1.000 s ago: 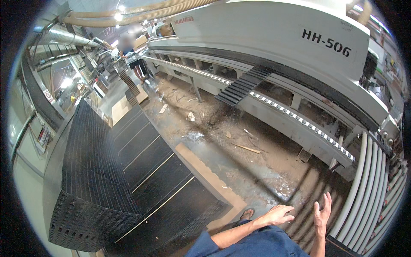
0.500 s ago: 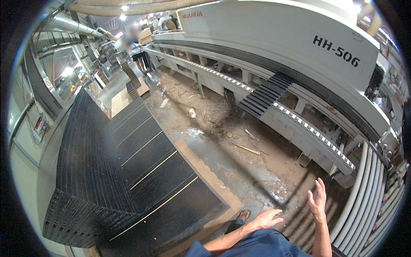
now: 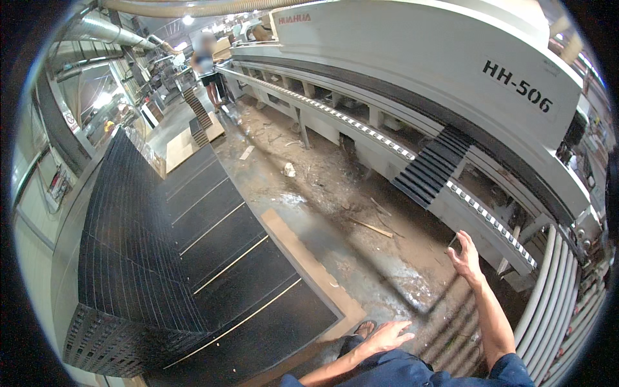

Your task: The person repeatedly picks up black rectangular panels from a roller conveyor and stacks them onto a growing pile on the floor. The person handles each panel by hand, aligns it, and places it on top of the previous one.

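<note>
My left hand [image 3: 388, 338] is held low in front of my body, fingers stretched and nothing in them. Farther forward and to the right, my right hand [image 3: 465, 259] reaches out with its fingers apart and curved, also holding nothing. It is nearest to the machine's front rail, in front of a row of black strips or a slatted black panel [image 3: 433, 166] lying across the long white machine's [image 3: 412, 64] feed track [image 3: 493, 222]. A gap separates hand and panel.
At left stand a tall stack of black panels [image 3: 122, 258] and a lower black stack [image 3: 248, 293] on a brown board [image 3: 290, 248]. Grey rollers [image 3: 545, 297] lie at the right. Scraps, including a wood strip [image 3: 371, 227], litter the floor. Another person [image 3: 207, 68] stands at the far end.
The black slatted panel has travelled along the track toward the near right. My right hand has moved forward and slightly left; my left hand has shifted slightly left and down.
</note>
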`<action>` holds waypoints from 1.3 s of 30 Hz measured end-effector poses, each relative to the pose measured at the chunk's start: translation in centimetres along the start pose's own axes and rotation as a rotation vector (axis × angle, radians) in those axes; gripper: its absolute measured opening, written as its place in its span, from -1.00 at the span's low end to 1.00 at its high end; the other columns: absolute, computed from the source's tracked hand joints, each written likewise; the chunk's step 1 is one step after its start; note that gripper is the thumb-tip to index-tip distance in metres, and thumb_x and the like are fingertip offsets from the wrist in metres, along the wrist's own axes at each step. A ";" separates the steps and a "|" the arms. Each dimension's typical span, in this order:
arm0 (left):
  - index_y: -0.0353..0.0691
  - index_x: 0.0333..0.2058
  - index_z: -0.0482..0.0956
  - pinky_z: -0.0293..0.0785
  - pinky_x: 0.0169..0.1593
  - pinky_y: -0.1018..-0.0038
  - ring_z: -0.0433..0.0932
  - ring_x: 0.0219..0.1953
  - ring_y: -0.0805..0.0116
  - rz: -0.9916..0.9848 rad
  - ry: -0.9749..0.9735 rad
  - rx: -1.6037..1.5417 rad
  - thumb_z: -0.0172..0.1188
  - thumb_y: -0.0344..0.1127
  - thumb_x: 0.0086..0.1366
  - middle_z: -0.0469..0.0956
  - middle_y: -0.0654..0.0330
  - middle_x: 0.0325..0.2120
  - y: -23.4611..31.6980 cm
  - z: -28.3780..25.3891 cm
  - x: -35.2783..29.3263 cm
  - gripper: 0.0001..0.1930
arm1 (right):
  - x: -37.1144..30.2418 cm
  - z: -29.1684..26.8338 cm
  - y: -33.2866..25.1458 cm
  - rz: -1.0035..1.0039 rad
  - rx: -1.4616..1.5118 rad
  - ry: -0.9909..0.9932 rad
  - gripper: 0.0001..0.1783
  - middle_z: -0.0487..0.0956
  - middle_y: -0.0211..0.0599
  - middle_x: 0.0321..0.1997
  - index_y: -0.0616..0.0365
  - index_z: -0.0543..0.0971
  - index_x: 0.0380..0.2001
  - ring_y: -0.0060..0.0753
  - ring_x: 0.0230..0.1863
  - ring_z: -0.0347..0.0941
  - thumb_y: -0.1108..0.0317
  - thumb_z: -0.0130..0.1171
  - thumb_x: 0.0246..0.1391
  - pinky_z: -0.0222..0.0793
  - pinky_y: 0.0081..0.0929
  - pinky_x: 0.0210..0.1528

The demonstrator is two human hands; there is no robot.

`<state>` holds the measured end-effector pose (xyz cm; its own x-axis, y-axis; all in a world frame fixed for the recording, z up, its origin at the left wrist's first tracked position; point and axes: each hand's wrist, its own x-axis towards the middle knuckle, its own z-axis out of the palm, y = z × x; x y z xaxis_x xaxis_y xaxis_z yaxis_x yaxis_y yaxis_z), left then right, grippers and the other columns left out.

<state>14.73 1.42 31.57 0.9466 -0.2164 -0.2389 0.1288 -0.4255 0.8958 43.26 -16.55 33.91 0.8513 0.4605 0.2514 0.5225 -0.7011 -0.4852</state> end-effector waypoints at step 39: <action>-0.37 0.12 0.44 0.47 0.08 0.18 0.55 0.04 -0.04 0.054 -0.185 0.134 0.13 0.04 0.29 0.56 -0.14 -0.02 0.6 4.0 3.9 -0.39 | -7.0 -2.7 14.7 0.125 -0.436 0.250 -0.67 0.45 -0.08 -0.21 0.18 0.51 -0.23 0.01 -0.11 0.36 0.35 0.32 -0.09 0.37 -0.14 -0.05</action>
<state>17.32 -3.23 29.67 0.8792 -0.3944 -0.2674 0.0272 -0.5188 0.8545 45.09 -31.54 27.27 0.8658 0.2519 0.4324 0.3420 -0.9286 -0.1438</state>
